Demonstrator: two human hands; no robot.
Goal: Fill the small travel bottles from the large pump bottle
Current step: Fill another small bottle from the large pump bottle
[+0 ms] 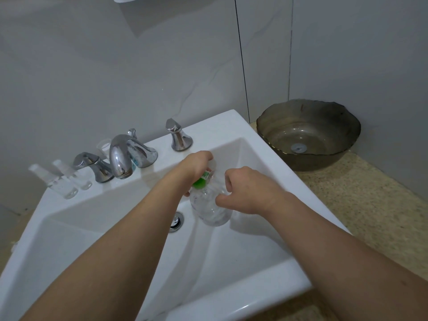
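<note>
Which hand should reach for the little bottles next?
The left hand, probably. The little bottles stand on the sink's left edge, its side, while the right hand grips the big bottle.

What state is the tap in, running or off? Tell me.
Off, as far as the view shows: no stream falls from the spout into the sink, and both handles sit at rest.

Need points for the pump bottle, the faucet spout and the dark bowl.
pump bottle (212,209), head view, on its clear body below the hands.
faucet spout (119,156), head view, on the curved chrome neck.
dark bowl (273,140), head view, on its left inner wall.
</note>
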